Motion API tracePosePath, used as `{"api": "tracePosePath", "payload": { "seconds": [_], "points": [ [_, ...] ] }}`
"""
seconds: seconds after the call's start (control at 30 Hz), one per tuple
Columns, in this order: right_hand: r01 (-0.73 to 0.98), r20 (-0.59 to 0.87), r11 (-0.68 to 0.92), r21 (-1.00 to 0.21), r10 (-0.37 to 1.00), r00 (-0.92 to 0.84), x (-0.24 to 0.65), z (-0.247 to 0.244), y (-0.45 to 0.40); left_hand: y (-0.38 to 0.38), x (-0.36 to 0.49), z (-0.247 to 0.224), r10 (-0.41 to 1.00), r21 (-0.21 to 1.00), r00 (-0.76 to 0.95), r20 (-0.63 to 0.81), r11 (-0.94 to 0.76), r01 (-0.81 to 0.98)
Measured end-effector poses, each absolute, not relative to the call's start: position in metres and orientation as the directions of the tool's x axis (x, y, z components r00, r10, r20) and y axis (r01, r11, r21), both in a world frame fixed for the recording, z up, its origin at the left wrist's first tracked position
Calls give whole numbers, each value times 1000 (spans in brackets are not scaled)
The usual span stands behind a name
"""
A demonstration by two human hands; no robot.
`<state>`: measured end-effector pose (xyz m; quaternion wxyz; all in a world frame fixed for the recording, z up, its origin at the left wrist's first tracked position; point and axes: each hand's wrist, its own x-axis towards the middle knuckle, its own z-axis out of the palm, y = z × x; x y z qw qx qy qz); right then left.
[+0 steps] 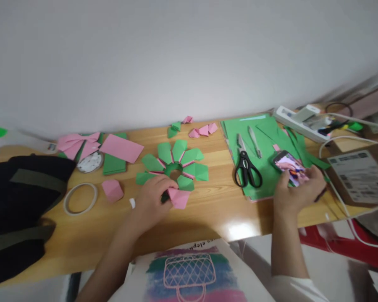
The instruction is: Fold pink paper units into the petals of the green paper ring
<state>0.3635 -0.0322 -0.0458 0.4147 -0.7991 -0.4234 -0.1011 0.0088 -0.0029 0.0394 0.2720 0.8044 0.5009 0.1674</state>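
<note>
A ring of folded green and pink paper pieces [195,171] lies on the table, its petals fanned round a hole. My left hand [154,197] is closed at the ring's near side, fingers pinching a pink folded paper piece [179,198]; my fingers hide part of it. Over at the right, my right hand [297,191] grips the lower end of a smartphone [288,163] with a lit screen, above green paper sheets [267,191]. Black-handled scissors [245,165] and a pale, slim cutter-like tool [254,141] lie on those sheets.
Left are a tape roll [66,201], a pink folded piece [112,191], a pink sheet [122,147], a pink paper bow [78,144] and a dark bag [22,188]. Small folded pieces [203,130] lie near the wall. A power strip [302,123], cables and cardboard box [362,172] crowd the right.
</note>
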Motion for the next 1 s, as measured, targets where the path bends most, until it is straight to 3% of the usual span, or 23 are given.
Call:
{"api": "tracePosePath", "payload": {
  "seconds": [0.1, 0.17, 0.23, 0.3, 0.37, 0.53, 0.77, 1.0],
  "points": [
    [725, 501, -145, -673, 632, 592, 333, -28, -27, 5, 5, 43, 887, 646, 462, -10, -347, 680],
    [652, 389, 4, -758, 805, 447, 305, -5, -25, 12, 2, 48, 882, 655, 470, -23, -342, 674],
    [609, 320, 216, -763, 945, 66, 276, 22, -20, 22, -2, 56, 861, 668, 507, -43, -353, 655],
    [581, 320, 450, -679, 893, -318, 249, 50, -12, 33, -6, 65, 834, 692, 550, -52, -367, 622],
    [526, 334, 577, -625, 807, -487, 226, 72, 3, 45, -11, 75, 817, 754, 574, -46, -349, 556],
    [489, 359, 630, -603, 762, -539, 190, 99, 50, 73, -27, 95, 819, 874, 573, -30, -256, 412],
    [340, 280, 458, -821, 843, -459, 165, 110, 85, 83, -48, 109, 890, 966, 456, 10, -127, 226],
    [265, 214, 333, -905, 894, -394, 158, 100, 96, 84, -58, 109, 926, 988, 376, 30, -85, 131]
  ]
}}
